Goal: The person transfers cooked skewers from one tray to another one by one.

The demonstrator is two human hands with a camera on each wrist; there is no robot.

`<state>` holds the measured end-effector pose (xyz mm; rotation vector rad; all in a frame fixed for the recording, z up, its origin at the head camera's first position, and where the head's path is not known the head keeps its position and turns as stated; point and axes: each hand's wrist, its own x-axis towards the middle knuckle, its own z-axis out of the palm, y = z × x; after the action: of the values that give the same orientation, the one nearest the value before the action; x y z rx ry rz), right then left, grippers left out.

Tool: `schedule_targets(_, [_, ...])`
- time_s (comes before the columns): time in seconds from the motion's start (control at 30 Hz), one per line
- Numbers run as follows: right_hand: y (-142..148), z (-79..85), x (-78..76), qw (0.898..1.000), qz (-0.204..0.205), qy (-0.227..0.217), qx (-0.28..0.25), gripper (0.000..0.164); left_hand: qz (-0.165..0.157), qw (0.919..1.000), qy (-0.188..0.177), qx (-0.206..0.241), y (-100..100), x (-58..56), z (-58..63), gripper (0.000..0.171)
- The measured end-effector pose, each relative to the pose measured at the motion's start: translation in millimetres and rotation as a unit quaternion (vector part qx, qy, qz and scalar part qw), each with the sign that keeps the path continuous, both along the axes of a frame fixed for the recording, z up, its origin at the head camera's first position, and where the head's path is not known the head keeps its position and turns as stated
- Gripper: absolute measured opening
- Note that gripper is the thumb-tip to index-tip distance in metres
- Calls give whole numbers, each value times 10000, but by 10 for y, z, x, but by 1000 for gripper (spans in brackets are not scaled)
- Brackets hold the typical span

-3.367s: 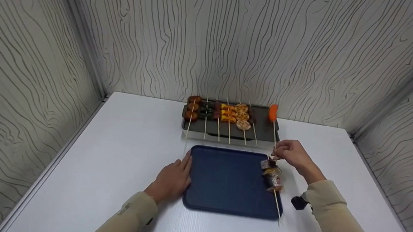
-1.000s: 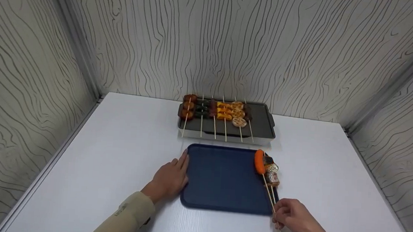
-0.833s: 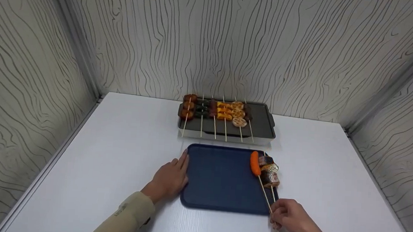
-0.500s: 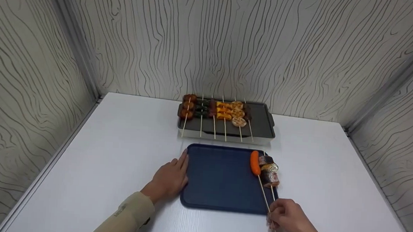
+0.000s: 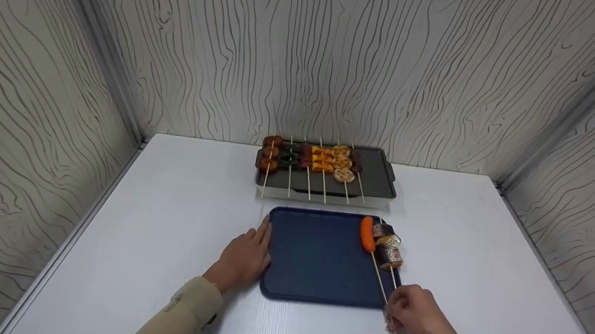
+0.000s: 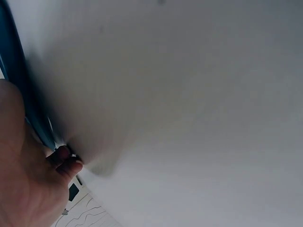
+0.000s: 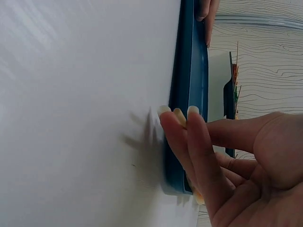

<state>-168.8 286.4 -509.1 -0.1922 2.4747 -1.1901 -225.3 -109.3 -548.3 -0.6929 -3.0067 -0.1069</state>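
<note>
My left hand (image 5: pixel 244 259) rests against the left edge of the blue tray (image 5: pixel 322 261), fingers straight along the rim; in the left wrist view the hand (image 6: pixel 33 175) touches the tray's side. At the tray's front right corner, my right hand (image 5: pixel 415 312) pinches the stick of the sausage skewer (image 5: pixel 368 234), whose orange sausage lies over the tray's right part. Right beside it is a fish-chunk skewer (image 5: pixel 389 255) with silvery skin, its lower stick passing behind my right hand. In the right wrist view a pale stick end (image 7: pixel 179 116) shows between the fingertips (image 7: pixel 193 110).
Behind the tray stands a dark grill plate (image 5: pixel 377 179) on a white base. Several skewers lie on its left and middle, among them lotus-root slices (image 5: pixel 344 175) and yellow pieces (image 5: pixel 322 166). Patterned wall panels (image 5: pixel 304 64) enclose the white table (image 5: pixel 171 206).
My right hand has brought the sausage skewer from the grill's right end to the tray, left of the fish skewer. Over the last half second little moves. My left hand keeps its place.
</note>
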Motion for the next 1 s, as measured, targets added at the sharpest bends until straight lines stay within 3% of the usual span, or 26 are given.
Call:
schedule_targets(0.4, [-34, 93, -11, 9981, 60, 61, 611, 4, -45, 9999, -92, -127, -7, 1, 40, 60])
schedule_targets(1.0, [134, 324, -93, 9963, 5, 646, 561, 15, -17, 9999, -39, 104, 2, -2, 7, 61])
